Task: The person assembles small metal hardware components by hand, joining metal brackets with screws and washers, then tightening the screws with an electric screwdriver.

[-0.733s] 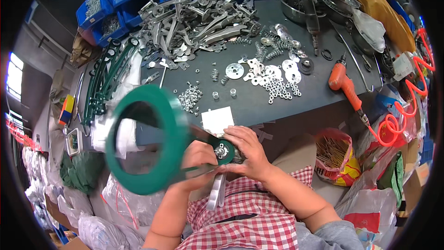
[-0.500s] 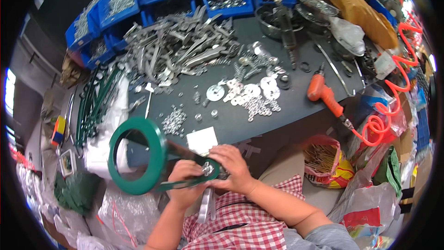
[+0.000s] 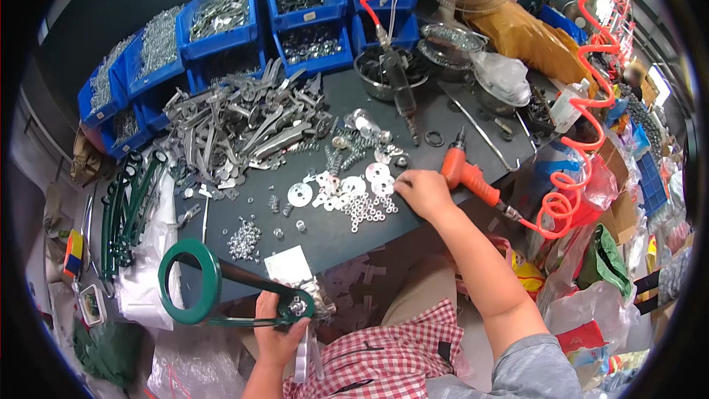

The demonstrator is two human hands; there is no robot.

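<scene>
A: Left hand (image 3: 277, 332)?
B: Closed around narrow end of green ring clamp (image 3: 214, 288), near the bolt joint. Held low, just off the near edge of dark workbench (image 3: 413, 114), over the lap, above red checked cloth (image 3: 391, 358).

A: Clamp position?
B: Big loop out to the left, tilted, arms running right into the fist. White paper slip (image 3: 288, 264) just behind it on bench edge.

A: Right hand (image 3: 422, 192)?
B: Reaching out onto bench, fingers curled down at edge of flat round washers (image 3: 347, 186). Fingertips hidden under the knuckles, so can't tell whether pinching one or just touching. Loose grip, not fully closed.

A: Around the right hand?
B: Small nuts (image 3: 363, 210) heaped just beside, toward the near side. Orange air tool (image 3: 467, 176) right next to the knuckles, with coiled red hose (image 3: 583, 148) off to the right.

A: Rest of bench?
B: Pile of grey metal brackets (image 3: 236, 129) far left. Blue bins (image 3: 221, 18) of hardware along the back. More green clamps (image 3: 125, 210) stacked at left edge, well apart from both hands.
</scene>
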